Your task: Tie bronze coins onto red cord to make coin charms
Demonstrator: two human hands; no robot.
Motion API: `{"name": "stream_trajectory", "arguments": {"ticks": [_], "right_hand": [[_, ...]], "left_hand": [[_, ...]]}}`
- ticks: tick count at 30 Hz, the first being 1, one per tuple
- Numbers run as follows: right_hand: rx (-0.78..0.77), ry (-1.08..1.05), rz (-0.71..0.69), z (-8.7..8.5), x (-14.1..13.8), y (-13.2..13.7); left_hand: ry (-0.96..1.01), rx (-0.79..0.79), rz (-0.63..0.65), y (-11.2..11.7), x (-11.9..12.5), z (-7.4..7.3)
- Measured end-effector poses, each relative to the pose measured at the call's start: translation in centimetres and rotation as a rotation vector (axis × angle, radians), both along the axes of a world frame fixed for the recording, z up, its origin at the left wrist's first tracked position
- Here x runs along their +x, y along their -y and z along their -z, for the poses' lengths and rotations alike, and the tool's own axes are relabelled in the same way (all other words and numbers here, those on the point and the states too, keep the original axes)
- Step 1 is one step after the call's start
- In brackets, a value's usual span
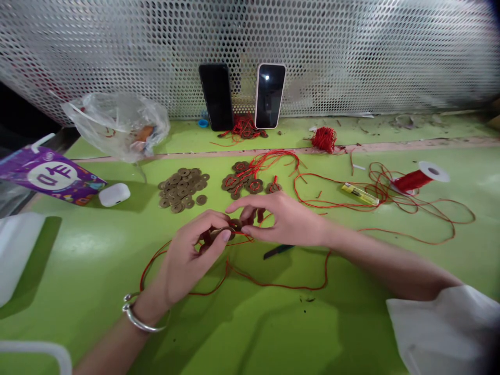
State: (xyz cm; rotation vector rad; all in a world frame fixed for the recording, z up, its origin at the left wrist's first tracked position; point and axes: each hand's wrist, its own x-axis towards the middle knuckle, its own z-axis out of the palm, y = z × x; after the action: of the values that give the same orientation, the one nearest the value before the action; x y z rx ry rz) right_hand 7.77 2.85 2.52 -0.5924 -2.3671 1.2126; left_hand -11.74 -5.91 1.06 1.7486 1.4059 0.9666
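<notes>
My left hand [195,255], with a silver bangle at the wrist, is closed on a few round brass coins [221,233] with holes in their middles. Red cord [281,286] runs from these coins and loops over the table below. My right hand [283,219] meets the left at the coins, its thumb and fingers curled in at the red cord; the exact grip is partly hidden. Just beyond lie coins tied with red cord [255,186]. Farther left is a heap of loose coins [182,188]. Under my right wrist shows a dark, narrow tool [278,251].
Two phones [216,97] [271,96] lean on the perforated metal panel [332,57]. At left are a purple carton [54,174], a white case [114,195] and a plastic bag [121,125]. A red cord spool [416,180], yellow lighter [360,194] and red bundle [324,139] lie right.
</notes>
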Motion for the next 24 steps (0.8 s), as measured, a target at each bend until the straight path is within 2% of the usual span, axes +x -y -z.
{"name": "stream_trajectory", "arguments": {"ticks": [10, 17, 21, 24], "right_hand": [[-0.018, 0.053, 0.036, 0.5, -0.1, -0.4], [0.031, 0.038, 0.045, 0.3, -0.1, -0.6], [0.034, -0.032, 0.14, -0.6, 0.8, -1.8], [-0.023, -0.111, 0.23, -1.2, 1.7, -3.0]], "left_hand": [[-0.02, 0.026, -0.043, -0.1, 0.0, 0.2], [0.01, 0.027, -0.047, -0.1, -0.1, 0.3], [0.058, 0.053, -0.056, -0.4, 0.0, 0.1], [0.101, 0.052, -0.093, -0.6, 0.0, -0.2]]}}
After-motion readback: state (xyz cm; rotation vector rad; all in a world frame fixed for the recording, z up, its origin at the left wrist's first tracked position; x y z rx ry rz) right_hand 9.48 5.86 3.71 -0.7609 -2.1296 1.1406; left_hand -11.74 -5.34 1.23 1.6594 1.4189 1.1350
